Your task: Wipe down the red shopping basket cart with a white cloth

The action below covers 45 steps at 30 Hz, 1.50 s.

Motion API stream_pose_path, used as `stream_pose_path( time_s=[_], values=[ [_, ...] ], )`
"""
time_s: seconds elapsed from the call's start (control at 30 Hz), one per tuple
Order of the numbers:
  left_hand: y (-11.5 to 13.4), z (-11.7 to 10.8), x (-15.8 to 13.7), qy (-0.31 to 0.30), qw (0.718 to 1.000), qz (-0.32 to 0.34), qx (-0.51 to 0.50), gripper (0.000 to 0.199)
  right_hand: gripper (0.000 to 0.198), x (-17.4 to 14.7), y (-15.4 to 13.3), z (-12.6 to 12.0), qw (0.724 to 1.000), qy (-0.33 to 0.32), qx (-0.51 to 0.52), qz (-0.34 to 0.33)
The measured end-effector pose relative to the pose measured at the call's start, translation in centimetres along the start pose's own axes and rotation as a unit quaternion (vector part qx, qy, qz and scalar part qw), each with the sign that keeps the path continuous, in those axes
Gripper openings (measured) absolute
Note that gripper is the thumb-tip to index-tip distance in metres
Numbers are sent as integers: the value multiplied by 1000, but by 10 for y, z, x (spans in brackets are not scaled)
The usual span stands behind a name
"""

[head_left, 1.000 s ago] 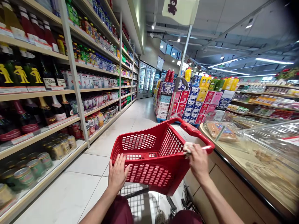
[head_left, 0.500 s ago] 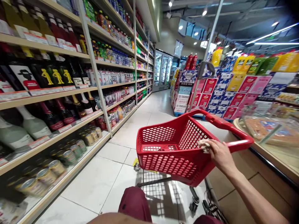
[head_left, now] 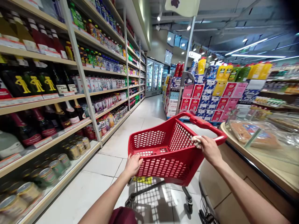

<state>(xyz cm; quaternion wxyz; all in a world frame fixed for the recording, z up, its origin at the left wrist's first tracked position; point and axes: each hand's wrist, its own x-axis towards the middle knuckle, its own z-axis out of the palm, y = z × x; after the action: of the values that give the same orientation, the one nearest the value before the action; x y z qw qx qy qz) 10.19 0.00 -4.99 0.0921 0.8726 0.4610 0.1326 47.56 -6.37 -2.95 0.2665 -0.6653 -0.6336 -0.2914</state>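
Observation:
A red plastic shopping cart [head_left: 161, 165] stands side-on in front of me, its basket holding nothing that I can see. My left hand [head_left: 134, 165] is closed over the near rim at the basket's front end, fingers curled inside. Near the handle end, my right hand [head_left: 210, 149] presses a crumpled whitish cloth [head_left: 196, 141] against the same rim. The cart's handle [head_left: 205, 123] curves just beyond that hand. Below the basket, dark legs with casters [head_left: 188, 207] rest on the floor.
Shelves of bottles and cans [head_left: 67, 102] run along the left. To the right is a counter with packaged food [head_left: 254, 130] under clear panels. Stacked drink cartons [head_left: 210, 99] stand behind the cart, and glass-door fridges [head_left: 154, 76] farther back. Cables [head_left: 204, 211] lie by the counter's base.
My left hand has come into view and taken hold of the rim. The cart, with my right hand and the cloth on it, appears farther left as the view turned right.

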Motion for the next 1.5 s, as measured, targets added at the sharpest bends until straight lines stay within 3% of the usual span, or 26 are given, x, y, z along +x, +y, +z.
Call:
stream_pose_path(
  time_s=[0.07,0.13,0.23,0.3,0.43,0.5,0.57,0.63,0.7,0.77,0.83,0.9,1.07,1.2,1.27,1.4,1.5],
  values=[
    [0,3,3,-2,999,-23,28,22,27,0,-15,7,1000,-20,14,17],
    [7,9,1,-8,998,-48,51,23,28,-9,-46,21,996,-50,65,-20],
    [23,18,-6,-22,994,-82,74,24,33,-30,-87,42,990,-5,128,-56],
    [36,21,-9,-33,991,-96,81,26,34,-38,-90,46,988,5,148,-46],
    [69,32,-15,-48,990,-106,81,28,34,-40,-71,34,986,26,154,57],
    [87,39,-20,-53,990,-105,76,29,34,-49,-81,29,982,24,177,52],
    [95,43,-25,-54,995,-64,59,32,34,-64,-101,27,977,5,211,10],
    [90,41,-29,-50,998,21,38,44,35,-79,-115,25,972,-15,233,-15],
    [73,34,-30,-41,994,92,31,59,36,-89,-113,21,972,-24,234,16],
    [57,27,-29,-31,993,101,49,63,35,-92,-103,15,971,-25,225,81],
    [52,27,-26,-17,990,127,64,47,33,-95,-101,9,968,-30,219,116],
    [63,35,-23,3,987,144,77,38,31,-105,-111,2,970,-30,219,98],
    [96,54,-17,10,986,144,82,38,36,-145,-137,-18,974,-13,225,8],
    [83,51,-12,12,989,135,59,31,39,-155,-123,-36,973,17,203,108],
    [78,51,-10,-6,988,146,48,31,41,-150,-131,-33,972,21,199,124],
    [85,58,-13,-28,982,182,40,41,50,-136,-177,-4,979,48,188,63],
    [88,60,-17,-28,979,199,26,50,47,-135,-174,8,988,61,137,40]
  ],
)
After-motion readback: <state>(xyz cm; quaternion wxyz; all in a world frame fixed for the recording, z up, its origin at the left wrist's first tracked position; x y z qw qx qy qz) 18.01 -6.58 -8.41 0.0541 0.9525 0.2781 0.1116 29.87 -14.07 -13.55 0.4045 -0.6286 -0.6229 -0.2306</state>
